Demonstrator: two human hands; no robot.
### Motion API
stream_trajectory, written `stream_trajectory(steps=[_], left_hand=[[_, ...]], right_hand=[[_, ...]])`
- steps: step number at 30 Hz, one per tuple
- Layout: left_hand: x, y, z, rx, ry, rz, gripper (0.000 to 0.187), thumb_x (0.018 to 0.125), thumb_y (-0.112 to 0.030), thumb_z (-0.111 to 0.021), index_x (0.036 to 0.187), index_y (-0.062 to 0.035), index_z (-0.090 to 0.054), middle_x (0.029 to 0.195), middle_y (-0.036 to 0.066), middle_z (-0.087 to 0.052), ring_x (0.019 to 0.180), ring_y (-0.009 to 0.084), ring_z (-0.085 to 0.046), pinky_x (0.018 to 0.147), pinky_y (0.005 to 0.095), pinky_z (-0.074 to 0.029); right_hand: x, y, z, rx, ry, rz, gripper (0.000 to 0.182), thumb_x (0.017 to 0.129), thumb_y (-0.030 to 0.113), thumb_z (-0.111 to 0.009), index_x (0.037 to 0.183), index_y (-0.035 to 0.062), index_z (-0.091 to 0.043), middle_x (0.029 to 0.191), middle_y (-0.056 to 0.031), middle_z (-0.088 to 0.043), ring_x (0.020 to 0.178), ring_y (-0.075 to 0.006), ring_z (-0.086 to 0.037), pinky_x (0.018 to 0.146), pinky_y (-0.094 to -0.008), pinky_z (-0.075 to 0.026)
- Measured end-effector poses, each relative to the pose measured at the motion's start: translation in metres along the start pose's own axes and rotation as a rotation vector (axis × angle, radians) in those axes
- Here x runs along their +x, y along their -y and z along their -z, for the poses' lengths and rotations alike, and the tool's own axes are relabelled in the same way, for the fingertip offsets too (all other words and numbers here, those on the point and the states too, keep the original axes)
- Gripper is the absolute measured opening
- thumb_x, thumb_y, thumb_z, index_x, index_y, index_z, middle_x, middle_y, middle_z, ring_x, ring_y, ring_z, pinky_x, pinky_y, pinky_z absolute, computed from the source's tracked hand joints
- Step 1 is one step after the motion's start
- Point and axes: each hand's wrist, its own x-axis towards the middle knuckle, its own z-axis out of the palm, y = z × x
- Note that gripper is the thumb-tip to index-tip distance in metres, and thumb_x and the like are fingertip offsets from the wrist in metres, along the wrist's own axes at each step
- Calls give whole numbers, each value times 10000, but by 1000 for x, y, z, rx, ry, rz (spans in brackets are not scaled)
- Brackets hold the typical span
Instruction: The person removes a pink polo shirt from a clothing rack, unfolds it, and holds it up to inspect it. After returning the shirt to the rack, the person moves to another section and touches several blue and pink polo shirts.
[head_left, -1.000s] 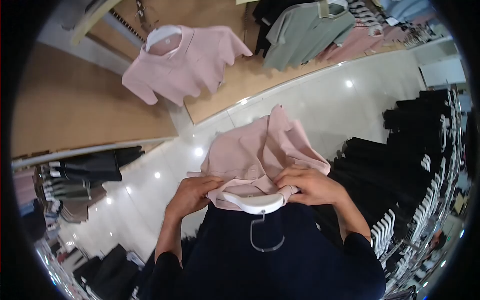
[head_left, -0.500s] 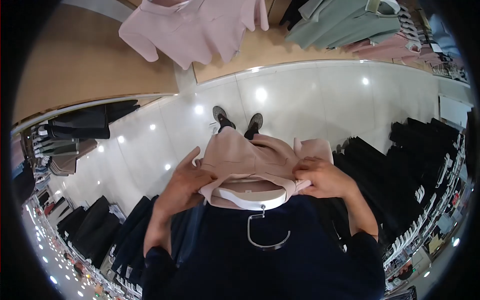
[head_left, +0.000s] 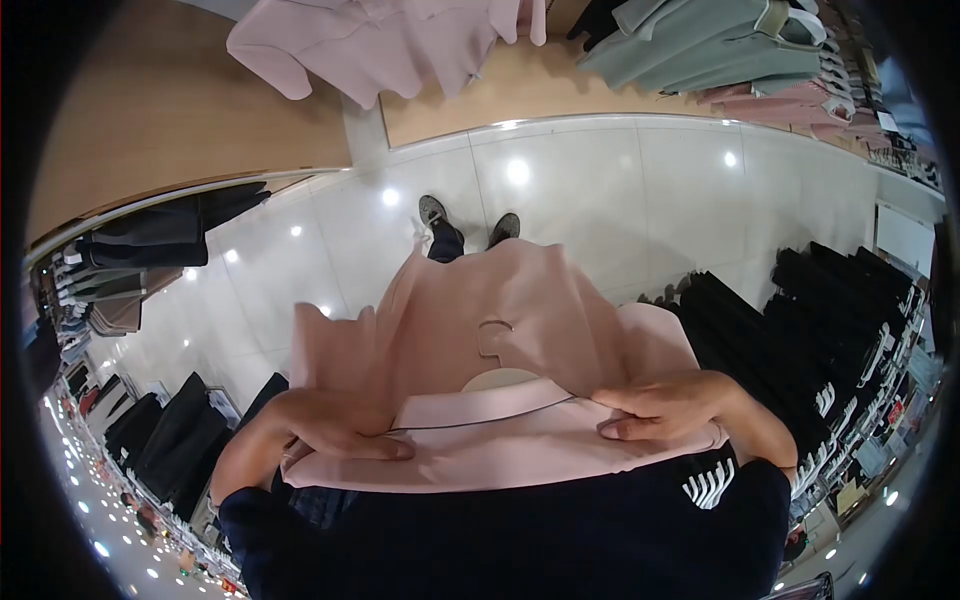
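Observation:
A light pink collared top (head_left: 470, 290) is spread in front of my body, its lower part hanging toward the floor. My left hand (head_left: 345, 425) is closed on the pink fabric at the left end of the collar, with the thumb lying on top. At the collar's right end my right hand (head_left: 670, 405) pinches the cloth between thumb and fingers. Between the hands a thin dark line runs along the collar. A pale hanger (head_left: 497, 379) shows behind the collar, mostly hidden by cloth, and its metal hook (head_left: 482, 340) points away from me.
Racks of black garments (head_left: 745, 340) stand close on my right, and more dark clothes (head_left: 185, 430) hang at the left. Ahead, past the tiled floor (head_left: 570, 190), another pink garment (head_left: 370, 50) and grey-green garments (head_left: 700, 45) hang by a wooden platform (head_left: 470, 100).
The pink top has been turned over, so the hanger hook that pointed toward me now points away. My hands have moved farther apart, and the top is spread wider.

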Motion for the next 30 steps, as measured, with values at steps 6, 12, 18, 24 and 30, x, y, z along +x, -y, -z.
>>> stream_trajectory(steps=[6,12,18,24,30], left_hand=[[12,11,2,27,77,46,581,1022,-481,-508,959,82,-636,634,203,-587,607,306,-582,634,419,-456],[-13,-20,9,193,-607,-195,485,958,-410,-618,1122,47,-624,709,196,-629,636,299,-640,628,410,-495],[-10,-50,27,23,-970,-364,296,780,-119,-801,978,-35,-598,881,136,-648,799,312,-642,688,371,-501],[55,-64,44,251,-1353,-349,314,849,-249,-742,1030,-51,-577,910,172,-667,877,350,-663,757,411,-509],[169,-102,62,423,-1533,-314,336,847,-202,-677,1077,-11,-524,1001,232,-645,961,437,-629,827,503,-506]], right_hand=[[19,11,19,59,189,-261,264,1066,275,-488,1170,40,-431,790,-170,-539,686,-292,-570,660,-444,-415],[9,44,58,-160,-37,-285,322,1017,267,-557,1215,26,-479,820,-170,-581,680,-265,-580,673,-399,-461],[5,18,101,-568,-689,44,297,848,89,-693,1119,39,-583,936,-154,-646,821,-346,-636,732,-411,-504],[49,-68,93,-369,-1458,-4,301,926,256,-696,1091,24,-598,989,-111,-646,856,-229,-613,692,-355,-494],[124,-80,55,449,-933,281,449,1046,351,-537,1332,7,-511,1204,-106,-610,1098,-208,-598,794,-335,-560]])
